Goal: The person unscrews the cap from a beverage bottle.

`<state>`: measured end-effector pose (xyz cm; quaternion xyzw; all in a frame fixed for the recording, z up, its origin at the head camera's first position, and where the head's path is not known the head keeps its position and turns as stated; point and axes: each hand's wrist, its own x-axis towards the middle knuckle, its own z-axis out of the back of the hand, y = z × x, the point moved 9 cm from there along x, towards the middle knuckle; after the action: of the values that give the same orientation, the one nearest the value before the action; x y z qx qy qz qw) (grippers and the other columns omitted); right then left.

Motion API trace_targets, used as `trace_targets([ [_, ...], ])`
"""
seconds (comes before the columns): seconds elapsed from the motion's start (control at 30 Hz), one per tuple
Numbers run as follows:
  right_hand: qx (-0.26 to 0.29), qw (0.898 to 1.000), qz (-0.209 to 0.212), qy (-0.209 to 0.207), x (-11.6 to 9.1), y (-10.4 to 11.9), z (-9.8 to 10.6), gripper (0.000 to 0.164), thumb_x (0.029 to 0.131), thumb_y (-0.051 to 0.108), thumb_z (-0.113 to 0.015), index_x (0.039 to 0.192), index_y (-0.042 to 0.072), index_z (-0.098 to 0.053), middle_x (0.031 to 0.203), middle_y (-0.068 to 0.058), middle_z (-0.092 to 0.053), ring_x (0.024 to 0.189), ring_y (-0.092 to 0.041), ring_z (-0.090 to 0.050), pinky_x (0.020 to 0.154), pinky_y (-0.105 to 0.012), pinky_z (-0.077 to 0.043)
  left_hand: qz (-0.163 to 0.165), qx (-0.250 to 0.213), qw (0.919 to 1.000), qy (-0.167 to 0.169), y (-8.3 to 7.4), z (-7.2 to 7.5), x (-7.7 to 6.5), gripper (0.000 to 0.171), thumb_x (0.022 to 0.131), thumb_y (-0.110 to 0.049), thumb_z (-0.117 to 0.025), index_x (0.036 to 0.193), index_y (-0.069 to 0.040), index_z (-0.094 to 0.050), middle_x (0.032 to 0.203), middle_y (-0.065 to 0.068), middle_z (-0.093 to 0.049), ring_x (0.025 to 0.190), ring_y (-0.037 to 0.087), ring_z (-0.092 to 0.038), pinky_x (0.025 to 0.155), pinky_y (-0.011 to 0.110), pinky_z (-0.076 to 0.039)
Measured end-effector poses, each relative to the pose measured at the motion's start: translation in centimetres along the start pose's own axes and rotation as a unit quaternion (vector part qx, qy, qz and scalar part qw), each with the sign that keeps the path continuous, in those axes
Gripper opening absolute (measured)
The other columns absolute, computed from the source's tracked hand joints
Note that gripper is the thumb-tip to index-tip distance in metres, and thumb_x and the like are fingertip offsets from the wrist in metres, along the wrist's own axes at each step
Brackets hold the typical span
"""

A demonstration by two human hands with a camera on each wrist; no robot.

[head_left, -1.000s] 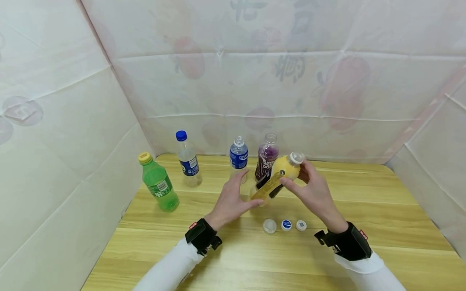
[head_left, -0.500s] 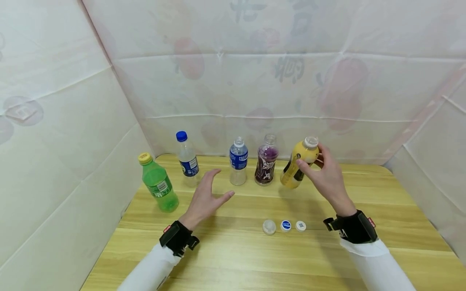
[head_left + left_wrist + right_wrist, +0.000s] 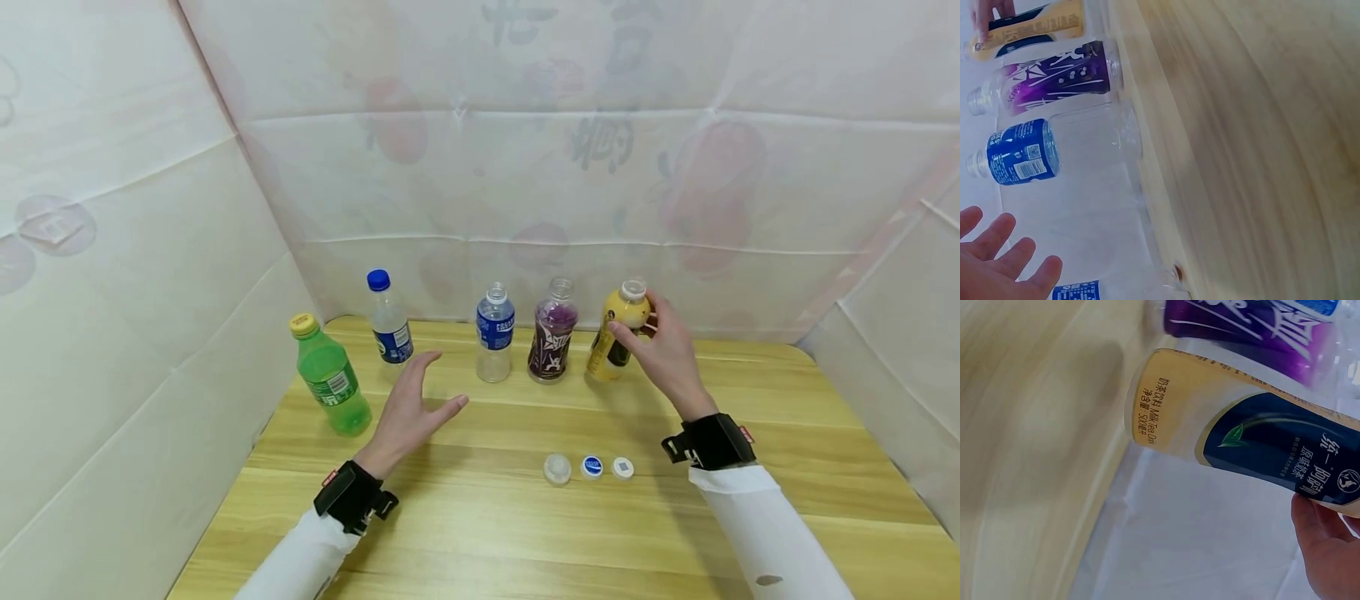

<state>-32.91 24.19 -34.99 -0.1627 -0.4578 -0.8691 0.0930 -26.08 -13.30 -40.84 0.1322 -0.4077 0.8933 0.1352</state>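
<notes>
Right hand (image 3: 667,354) holds the yellow plastic milk-tea bottle with dark navy panels (image 3: 606,354), fingers pinching it high on the body, thumb on the near face, the rest curled behind. Bottle is close to upright at the right end of the bottle row, neck uncapped; can't tell if its base touches the bench (image 3: 480,542). Just left of it stands a clear bottle with purple label (image 3: 552,337), uncapped, then a clear bottle with blue label (image 3: 495,337), also uncapped. Left hand (image 3: 405,412) has fingers spread, thumb well apart, nearest to a clear blue-labelled bottle with a blue cap (image 3: 392,329); the hand hides part of that one's base in the head view. Far left: green plastic bottle with yellow cap (image 3: 334,382), upright. Three loose caps lie in a row on the bench, nearer the person: translucent white cap (image 3: 557,469), blue-and-white cap (image 3: 592,467), white cap with a grey square mark (image 3: 622,467). Black strap on each wrist, white sleeves. Pale cloth with faded red print (image 3: 465,183) hangs behind the bench.
</notes>
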Motion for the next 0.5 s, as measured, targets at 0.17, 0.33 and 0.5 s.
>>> trace_targets([
  [0.17, -0.002, 1.000, -0.010, 0.001, 0.4, -1.0, -0.4, 0.085, 0.097, 0.033, -0.075, 0.157, -0.005, -0.030, 0.148, -0.030, -0.045, 0.130, -0.048, -0.051, 0.107, -0.059, -0.046, -0.004, -0.005, 1.0000, -0.003, 0.2, 0.2, -0.3, 0.083, 0.089, -0.037, -0.082, 0.153, -0.001, -0.042, 0.154, 0.020, -0.046, 0.142, 0.040, -0.043, 0.114, 0.060, -0.038],
  [0.33, 0.005, 1.000, -0.014, 0.003, 0.7, -1.8, -0.7, 0.084, 0.097, 0.030, -0.076, 0.157, -0.006, -0.029, 0.148, -0.032, -0.044, 0.131, -0.050, -0.050, 0.108, -0.059, -0.045, -0.009, -0.006, 0.9999, -0.008, 0.2, 0.5, -0.6, 0.083, 0.090, -0.036, -0.082, 0.153, -0.001, -0.042, 0.154, 0.020, -0.046, 0.141, 0.040, -0.044, 0.113, 0.061, -0.038],
  [0.5, 0.003, 1.000, -0.015, 0.005, 1.0, -2.5, -1.0, 0.083, 0.097, 0.029, -0.076, 0.156, -0.007, -0.030, 0.148, -0.032, -0.044, 0.132, -0.050, -0.050, 0.108, -0.058, -0.045, -0.006, -0.006, 0.9999, -0.010, 0.4, 0.8, -0.8, 0.083, 0.090, -0.036, -0.082, 0.153, -0.001, -0.041, 0.156, 0.021, -0.044, 0.142, 0.041, -0.043, 0.113, 0.063, -0.037],
])
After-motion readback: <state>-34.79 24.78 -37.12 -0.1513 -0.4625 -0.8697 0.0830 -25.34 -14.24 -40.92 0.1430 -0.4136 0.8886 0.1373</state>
